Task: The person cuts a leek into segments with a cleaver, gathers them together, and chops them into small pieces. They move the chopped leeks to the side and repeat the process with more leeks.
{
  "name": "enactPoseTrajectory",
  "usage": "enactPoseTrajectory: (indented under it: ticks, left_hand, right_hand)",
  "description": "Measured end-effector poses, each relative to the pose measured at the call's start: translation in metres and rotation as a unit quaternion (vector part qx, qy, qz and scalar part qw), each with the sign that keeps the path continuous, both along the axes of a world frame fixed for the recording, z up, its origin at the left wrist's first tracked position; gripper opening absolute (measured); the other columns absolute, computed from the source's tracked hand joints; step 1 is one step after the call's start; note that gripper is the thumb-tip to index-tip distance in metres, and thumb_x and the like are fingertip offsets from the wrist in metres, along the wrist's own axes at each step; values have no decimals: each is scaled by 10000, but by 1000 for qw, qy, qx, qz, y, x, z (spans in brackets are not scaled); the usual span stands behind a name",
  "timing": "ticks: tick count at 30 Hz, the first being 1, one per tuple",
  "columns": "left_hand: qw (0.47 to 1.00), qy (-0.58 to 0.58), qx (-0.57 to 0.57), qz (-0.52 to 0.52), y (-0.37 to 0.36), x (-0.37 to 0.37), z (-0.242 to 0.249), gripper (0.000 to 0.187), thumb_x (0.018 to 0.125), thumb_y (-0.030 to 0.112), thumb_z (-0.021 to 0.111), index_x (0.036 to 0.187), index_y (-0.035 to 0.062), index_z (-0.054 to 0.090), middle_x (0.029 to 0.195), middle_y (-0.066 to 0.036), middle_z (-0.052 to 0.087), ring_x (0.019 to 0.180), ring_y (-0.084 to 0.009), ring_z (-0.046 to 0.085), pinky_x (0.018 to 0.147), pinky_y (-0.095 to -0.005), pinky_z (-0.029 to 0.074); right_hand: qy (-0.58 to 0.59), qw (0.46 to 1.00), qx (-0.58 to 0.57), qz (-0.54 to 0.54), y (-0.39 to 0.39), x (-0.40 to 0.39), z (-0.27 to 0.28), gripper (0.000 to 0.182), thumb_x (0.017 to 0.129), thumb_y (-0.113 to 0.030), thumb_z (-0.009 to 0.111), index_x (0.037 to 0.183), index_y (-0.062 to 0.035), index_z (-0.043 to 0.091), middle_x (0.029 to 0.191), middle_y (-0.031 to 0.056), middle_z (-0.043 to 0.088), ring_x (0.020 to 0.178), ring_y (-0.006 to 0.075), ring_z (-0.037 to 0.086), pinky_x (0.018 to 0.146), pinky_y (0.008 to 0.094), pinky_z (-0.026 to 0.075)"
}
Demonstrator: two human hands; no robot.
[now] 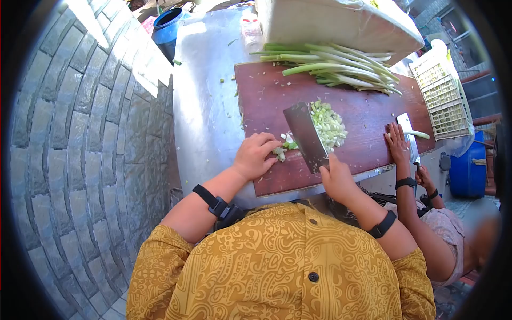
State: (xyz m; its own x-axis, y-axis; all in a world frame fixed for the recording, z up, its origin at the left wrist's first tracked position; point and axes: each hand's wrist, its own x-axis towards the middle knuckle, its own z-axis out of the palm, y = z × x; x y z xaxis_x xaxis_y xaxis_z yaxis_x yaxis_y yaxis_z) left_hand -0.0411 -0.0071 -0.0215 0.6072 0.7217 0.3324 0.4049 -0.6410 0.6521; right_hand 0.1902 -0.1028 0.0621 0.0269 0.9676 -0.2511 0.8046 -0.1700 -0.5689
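Observation:
My right hand (337,178) grips the handle of a cleaver (305,136), whose wide blade stands over a reddish-brown cutting board (368,136). Left of the blade, my left hand (258,154) has its fingers curled down against a few cut green onion pieces (288,143). A pile of chopped green onion (328,125) lies just right of the blade. Whole green onion stalks (341,66) are heaped across the far side of the board. The fingertips of my left hand are partly hidden, and the cleaver's handle is mostly covered by my right hand.
At my right, a co-worker's hand (396,144) rests by a knife (408,136) and a stalk (417,134). A white crate (440,98) stands beyond. A wrapped white block (336,26) is at the back, a metal table (205,106) below the board, and a brick wall (69,149) at left.

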Motion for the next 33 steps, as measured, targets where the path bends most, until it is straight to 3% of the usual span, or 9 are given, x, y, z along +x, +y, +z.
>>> enactPoseTrajectory:
  ticks: [7, 10, 13, 16, 19, 23, 26, 29, 33]
  left_hand:
    - [998, 16, 36, -47, 5, 16, -9, 300, 688, 90, 711, 983, 113, 663, 982, -65, 582, 849, -259, 572, 740, -370, 478]
    - [1000, 6, 18, 9, 2, 28, -15, 307, 689, 79, 718, 991, 85, 657, 984, -78, 574, 777, -260, 577, 697, -366, 490]
    - [987, -30, -129, 95, -10, 42, -3, 302, 698, 28, 703, 994, 52, 649, 976, -88, 569, 733, -242, 587, 675, -338, 504]
    - [956, -137, -256, 53, -7, 43, 13, 326, 706, -28, 670, 1023, 38, 634, 996, -91, 568, 758, -220, 603, 690, -315, 516]
    - [992, -96, -78, 33, 14, 28, -8, 380, 704, -59, 641, 1069, 45, 619, 1044, -94, 568, 764, -215, 612, 686, -292, 527]
    - [999, 21, 43, -20, 33, 20, 6, 396, 693, 16, 675, 1081, 88, 649, 1151, -74, 573, 994, -263, 576, 885, -369, 480]
    - [991, 66, -66, -97, 42, 31, 13, 399, 690, 83, 705, 1086, 102, 659, 1170, -57, 578, 1089, -280, 528, 955, -390, 430]
    - [978, 134, -76, -137, 49, 37, 10, 410, 688, 120, 727, 1092, 105, 656, 1129, -54, 585, 1049, -273, 555, 914, -380, 456]
    - [984, 138, -98, -47, 34, 44, 8, 350, 692, 153, 741, 1026, 91, 658, 1029, -66, 587, 945, -275, 594, 826, -379, 488]
  right_hand:
    - [19, 1000, -13, -11, -7, 2, 0, 246, 850, -78, 549, 1029, 55, 445, 769, 278, 614, 765, 480, 585, 678, 527, 464]
    - [28, 999, -7, -26, -6, 5, 5, 234, 849, -74, 547, 1014, 57, 445, 772, 277, 615, 773, 477, 589, 679, 519, 466]
    - [36, 999, 10, -34, -7, 9, 7, 220, 848, -73, 547, 989, 58, 442, 769, 277, 613, 778, 477, 588, 675, 514, 465]
    - [33, 998, 20, -41, -12, 16, 4, 209, 848, -76, 549, 964, 56, 436, 765, 280, 608, 781, 481, 584, 667, 514, 463]
    - [24, 998, 20, -48, -16, 20, 3, 202, 848, -78, 549, 946, 56, 432, 758, 284, 600, 782, 487, 577, 661, 517, 459]
    - [23, 998, 16, -57, -19, 19, 8, 196, 850, -79, 549, 932, 52, 428, 753, 291, 592, 782, 492, 571, 656, 520, 453]
    - [32, 998, 8, -62, -22, 22, 7, 195, 853, -81, 548, 939, 48, 429, 750, 287, 592, 783, 491, 570, 653, 519, 452]
    - [56, 994, -36, -88, -23, 24, 8, 195, 855, -82, 548, 945, 44, 428, 757, 280, 597, 783, 487, 573, 654, 516, 453]
    - [32, 998, 5, -55, -25, 21, 8, 194, 856, -78, 544, 954, 42, 428, 759, 279, 598, 775, 485, 573, 655, 519, 454]
